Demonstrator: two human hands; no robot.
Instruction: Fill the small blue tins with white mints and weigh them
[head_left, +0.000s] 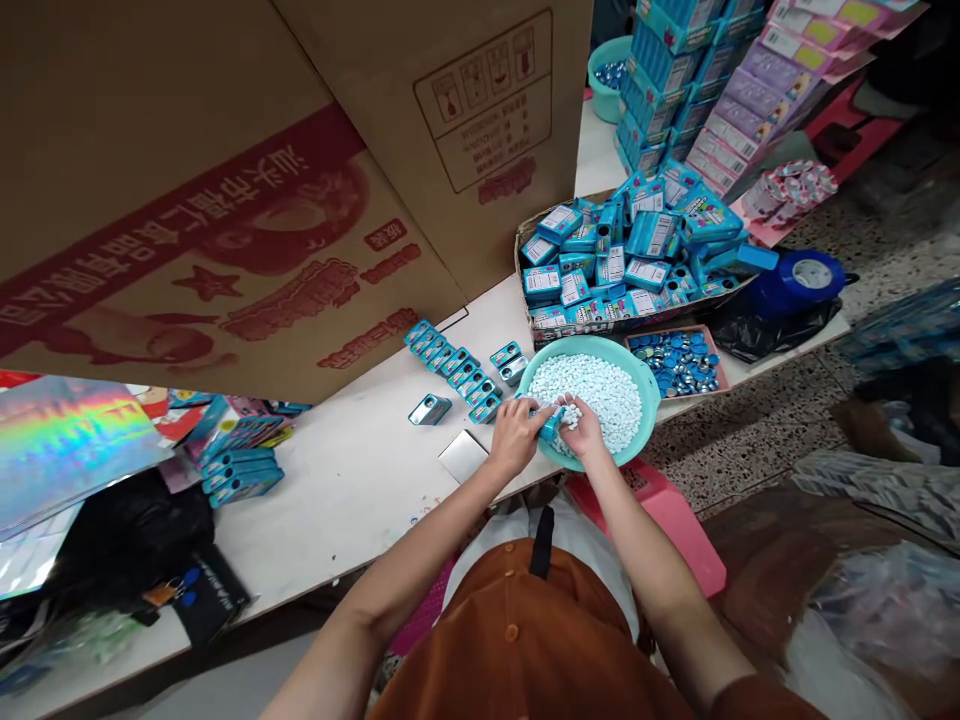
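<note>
My left hand [516, 436] is closed around a small blue tin [552, 425], held tilted over the near left side of a turquoise basin [653, 395]. Small white pellets [609, 385] fill much of the basin. Cupped beside the tin's mouth, my right hand [583, 432] holds some of the pellets. Left of the basin, several blue tins [466, 381] stand in a row with round holes on top. Two more tins [509, 361] are near the basin, and a single tin [430, 408] lies apart. A flat silvery piece [463, 457] rests near my left wrist.
Large cardboard cartons [360, 200] rise behind the white table [337, 490]. A box [637, 326] heaped with blue tins sits beyond the basin. Right of it, a shallow tray [721, 375] holds blue and silver round caps. Stacked blue packs [660, 90] stand at the back.
</note>
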